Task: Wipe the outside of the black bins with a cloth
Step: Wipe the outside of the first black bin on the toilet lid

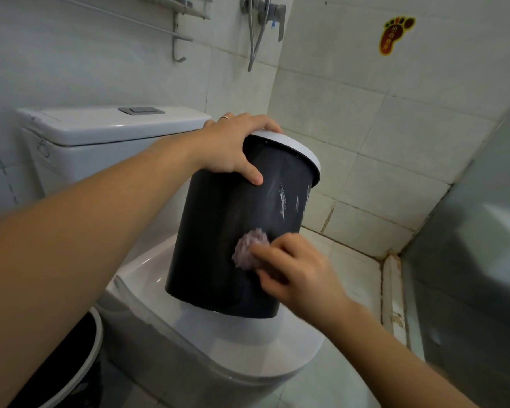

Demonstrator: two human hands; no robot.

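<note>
1. Your left hand [233, 145] grips the top of the black bin [233, 231]: the fingers curl over its white rim ring [295, 148] and the thumb lies flat on the dark wall. There is a thin ring on one finger.
2. The bin stands on the closed lid of the toilet [218, 348], tilted so that its top leans to the right, toward the tiled wall. Only its lower edge touches the lid.
3. Your right hand [295, 272] pinches a small pale purple cloth [249, 250], bunched into a ball, and presses it on the lower part of the bin's outside wall. The hand is a little blurred, so I cannot tell exactly how each finger lies.
4. On the upper right of the bin wall you see whitish streaks [283, 201] (wet or scratched, I cannot tell which).
5. Around the bin: the toilet tank [100, 134] with its flush button stands just behind your left forearm, and the tiled wall [365, 142] is close on the right side of the bin.
6. Higher on the wall are a metal towel rack [177, 33], a shower mixer with a hose [262, 16] and a foot-shaped sticker [395, 33].
7. At the bottom left, under your left arm, a second black bin with a white rim [80, 363] stands on the floor, mostly covered by the arm.
8. Count: two black bins, one cloth, one toilet, two hands, both busy with the same bin.
</note>
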